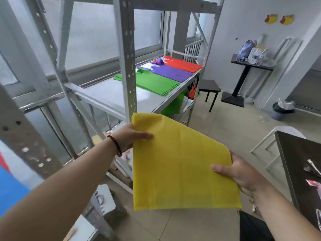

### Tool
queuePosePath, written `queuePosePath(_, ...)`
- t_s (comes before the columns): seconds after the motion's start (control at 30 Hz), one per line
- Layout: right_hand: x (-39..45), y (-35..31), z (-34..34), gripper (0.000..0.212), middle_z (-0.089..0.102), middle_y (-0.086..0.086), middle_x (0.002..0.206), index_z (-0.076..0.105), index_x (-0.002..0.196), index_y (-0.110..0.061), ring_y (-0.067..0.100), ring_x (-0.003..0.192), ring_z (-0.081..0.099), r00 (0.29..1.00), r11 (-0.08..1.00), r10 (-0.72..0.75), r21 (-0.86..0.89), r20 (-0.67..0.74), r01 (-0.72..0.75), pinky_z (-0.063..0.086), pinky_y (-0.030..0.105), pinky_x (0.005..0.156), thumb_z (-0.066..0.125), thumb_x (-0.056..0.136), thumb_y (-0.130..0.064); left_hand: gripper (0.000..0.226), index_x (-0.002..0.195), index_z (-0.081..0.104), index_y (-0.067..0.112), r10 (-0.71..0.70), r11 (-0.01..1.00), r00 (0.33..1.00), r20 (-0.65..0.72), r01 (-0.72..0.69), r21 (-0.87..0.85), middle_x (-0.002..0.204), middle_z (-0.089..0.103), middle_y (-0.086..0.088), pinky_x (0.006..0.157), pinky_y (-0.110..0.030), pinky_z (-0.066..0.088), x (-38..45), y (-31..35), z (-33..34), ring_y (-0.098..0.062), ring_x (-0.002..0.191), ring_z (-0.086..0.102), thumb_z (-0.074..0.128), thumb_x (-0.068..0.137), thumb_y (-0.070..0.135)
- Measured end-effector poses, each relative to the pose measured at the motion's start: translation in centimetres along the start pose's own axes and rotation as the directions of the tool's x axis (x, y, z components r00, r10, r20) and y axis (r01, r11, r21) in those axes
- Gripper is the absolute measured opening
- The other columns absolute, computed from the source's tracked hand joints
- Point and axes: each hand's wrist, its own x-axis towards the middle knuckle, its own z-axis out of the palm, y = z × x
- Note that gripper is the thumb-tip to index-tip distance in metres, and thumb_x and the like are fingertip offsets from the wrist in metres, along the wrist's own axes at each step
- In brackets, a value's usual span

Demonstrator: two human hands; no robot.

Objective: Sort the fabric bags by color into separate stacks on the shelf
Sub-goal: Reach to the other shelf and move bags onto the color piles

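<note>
Both hands pinch the yellow bag (182,164), left hand (129,137) at ten o'clock, right hand (243,173) at three; light, floppy, best edge-held.

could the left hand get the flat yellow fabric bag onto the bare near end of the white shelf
Probably yes: the left hand pinches the yellow fabric bag just below the white shelf, though the perforated upright post stands close.

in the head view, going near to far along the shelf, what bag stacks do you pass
bare stretch of the shelf → green stack → purple stack → red stack
</note>
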Motion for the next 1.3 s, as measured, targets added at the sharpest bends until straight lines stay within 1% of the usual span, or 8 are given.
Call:
queuePosePath(0.2, 7.7, -2.1, -8.7, 0.11, 0.075, 0.007, 0.099, 0.06, 0.113, -0.01, 0.025, 0.089, 0.072, 1.0, 0.997, 0.022, -0.069, 0.001, -0.022, 0.059, 0.034, 0.067, 0.094, 0.016, -0.049, 0.1, 0.105, 0.063, 0.01, 0.001, 1.0, 0.996, -0.084, 0.0, 0.015, 0.098, 0.073, -0.009, 0.071, -0.037, 0.06, 9.9, 2.1, 2.5, -0.024, 0.084, 0.072, 0.095, 0.013, 0.036)
queuePosePath(0.37, 14.1, -5.1, -13.7, 0.101, 0.075, 0.001, 0.1, 0.06, 0.111, -0.021, 0.022, 0.089, 0.072, 0.998, 0.996, -0.024, -0.083, 0.065, 0.03, 0.059, 0.031, 0.066, 0.093, 0.02, -0.05, 0.097, 0.103, 0.063, 0.011, 0.045, 0.998, 0.991, -0.126, -0.049, -0.032, 0.094, 0.074, -0.007, 0.069, -0.036, 0.06, 16.5, 3.8, 3.2, -0.022, 0.081, 0.072, 0.096, 0.014, 0.033)
queuePosePath(0.7, 29.7, -9.6, -15.3, 0.106, 0.072, 0.005, 0.106, 0.055, 0.117, -0.024, 0.025, 0.093, 0.071, 0.979, 0.996, -0.017, -0.084, 0.202, 0.035, 0.059, 0.038, 0.07, 0.093, 0.021, -0.047, 0.096, 0.099, 0.063, 0.013, 0.056, 0.992, 0.965, -0.255, -0.081, -0.092, 0.084, 0.076, -0.001, 0.058, -0.032, 0.059, 25.6, 7.7, -2.2, -0.019, 0.075, 0.073, 0.095, 0.011, 0.031)
queuePosePath(0.8, 35.1, -11.6, -14.6, 0.112, 0.07, 0.009, 0.109, 0.053, 0.121, -0.02, 0.025, 0.092, 0.071, 0.97, 0.991, -0.046, -0.109, 0.238, 0.073, 0.059, 0.037, 0.07, 0.093, 0.02, -0.048, 0.099, 0.108, 0.062, 0.014, 0.072, 0.988, 0.942, -0.328, -0.112, -0.105, 0.099, 0.073, -0.006, 0.066, -0.038, 0.059, 28.0, 8.7, -4.9, -0.023, 0.085, 0.072, 0.095, 0.016, 0.033)
queuePosePath(1.0, 44.9, -14.4, -13.1, 0.106, 0.073, 0.005, 0.1, 0.057, 0.113, -0.02, 0.023, 0.087, 0.072, 0.936, 0.987, -0.076, -0.109, 0.344, 0.12, 0.059, 0.034, 0.068, 0.093, 0.017, -0.048, 0.073, 0.131, 0.049, 0.008, 0.069, 0.969, 0.849, -0.524, -0.182, -0.168, 0.124, 0.061, -0.016, 0.083, -0.05, 0.054, 32.0, 9.4, -8.5, -0.036, 0.109, 0.061, 0.074, 0.062, 0.013)
queuePosePath(1.1, 49.0, -14.8, -12.0, 0.107, 0.073, 0.006, 0.1, 0.058, 0.112, -0.019, 0.022, 0.087, 0.072, 0.91, 0.985, -0.054, -0.127, 0.412, 0.116, 0.06, 0.037, 0.071, 0.093, 0.015, -0.049, 0.073, 0.131, 0.05, 0.009, 0.048, 0.958, 0.782, -0.621, -0.212, -0.192, 0.125, 0.061, -0.016, 0.087, -0.053, 0.052, 32.6, 9.3, -9.5, -0.037, 0.11, 0.06, 0.074, 0.062, 0.015)
queuePosePath(1.2, 52.9, -15.7, -10.0, 0.104, 0.075, 0.001, 0.088, 0.058, 0.105, -0.019, 0.017, 0.076, 0.073, 0.864, 0.988, -0.018, -0.123, 0.504, 0.093, 0.058, 0.031, 0.06, 0.093, 0.011, -0.047, 0.09, 0.13, 0.051, 0.01, 0.019, 0.955, 0.674, -0.738, -0.232, -0.187, 0.123, 0.061, -0.016, 0.091, -0.057, 0.049, 32.5, 9.2, -11.1, -0.038, 0.109, 0.06, 0.084, 0.047, 0.022)
queuePosePath(1.3, 55.8, -16.9, -7.7, 0.1, 0.072, 0.004, 0.097, 0.055, 0.111, -0.022, 0.022, 0.08, 0.072, 0.765, 0.984, 0.071, -0.169, 0.64, 0.05, 0.058, 0.032, 0.06, 0.095, 0.021, -0.039, 0.097, 0.13, 0.049, 0.011, -0.043, 0.966, 0.566, -0.824, -0.187, -0.179, 0.123, 0.061, -0.015, 0.09, -0.056, 0.05, 32.0, 8.5, -12.4, -0.037, 0.108, 0.061, 0.084, 0.04, 0.027)
